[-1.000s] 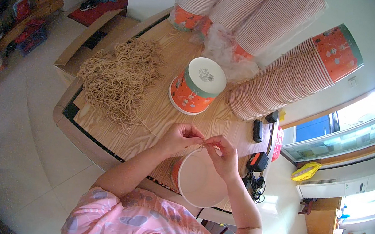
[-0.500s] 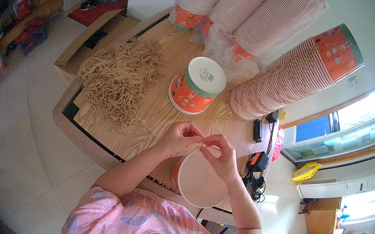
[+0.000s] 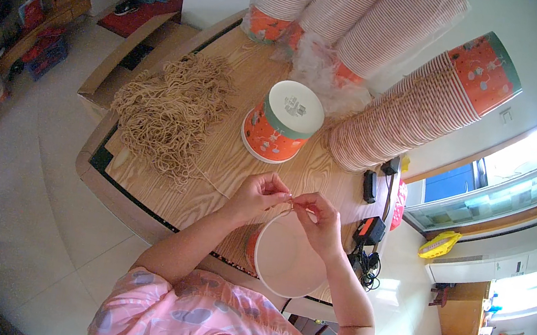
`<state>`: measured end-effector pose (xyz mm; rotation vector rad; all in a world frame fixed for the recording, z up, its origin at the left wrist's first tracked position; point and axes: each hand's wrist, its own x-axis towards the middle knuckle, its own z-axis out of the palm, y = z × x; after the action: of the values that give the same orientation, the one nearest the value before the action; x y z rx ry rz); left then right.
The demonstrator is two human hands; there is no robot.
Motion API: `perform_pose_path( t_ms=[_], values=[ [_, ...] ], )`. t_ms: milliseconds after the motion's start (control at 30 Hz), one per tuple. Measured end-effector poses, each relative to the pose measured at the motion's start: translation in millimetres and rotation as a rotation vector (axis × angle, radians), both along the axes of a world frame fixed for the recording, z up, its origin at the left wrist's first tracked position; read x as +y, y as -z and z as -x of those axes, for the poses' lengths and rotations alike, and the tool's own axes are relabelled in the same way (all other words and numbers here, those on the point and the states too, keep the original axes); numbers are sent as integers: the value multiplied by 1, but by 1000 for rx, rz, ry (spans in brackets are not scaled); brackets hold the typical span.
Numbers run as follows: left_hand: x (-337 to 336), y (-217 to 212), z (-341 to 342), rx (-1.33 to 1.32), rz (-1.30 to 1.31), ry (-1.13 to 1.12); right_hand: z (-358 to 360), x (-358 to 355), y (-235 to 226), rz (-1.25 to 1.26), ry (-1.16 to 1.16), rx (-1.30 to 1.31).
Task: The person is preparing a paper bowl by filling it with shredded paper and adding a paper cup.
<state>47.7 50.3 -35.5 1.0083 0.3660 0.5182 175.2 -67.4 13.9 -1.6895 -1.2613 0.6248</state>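
Observation:
My left hand (image 3: 257,195) and my right hand (image 3: 319,223) meet fingertip to fingertip over the far rim of a paper bucket (image 3: 290,258). Both pinch a thin beige string (image 3: 213,185), which trails left to a big tangled heap of string (image 3: 170,114). The bucket stands upright at the near table edge, its white inside facing up and a bit of orange wall showing at the left. Beyond my hands another orange and green paper bucket (image 3: 282,123) sits upside down. The exact shape of the string between my fingertips is too small to make out.
A tall leaning stack of paper buckets (image 3: 411,112) with string along its side stands at the right. More stacks in clear plastic (image 3: 394,35) stand at the back. Black adapters and cables (image 3: 366,248) lie along the right edge of the wooden table (image 3: 144,185).
My right thumb and fingers have shifted slightly, drawing closer together on the string at the rim. My left hand and both buckets have barely moved.

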Motion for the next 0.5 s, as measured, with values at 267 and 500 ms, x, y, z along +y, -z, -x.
perform_pose_path(
  t_ms=[267,500],
  values=[
    [0,-8,3,52,-29,26,3,2,-5,-3,20,-71],
    [-1,0,0,12,-20,33,4,1,-4,36,39,-79]
  ],
)
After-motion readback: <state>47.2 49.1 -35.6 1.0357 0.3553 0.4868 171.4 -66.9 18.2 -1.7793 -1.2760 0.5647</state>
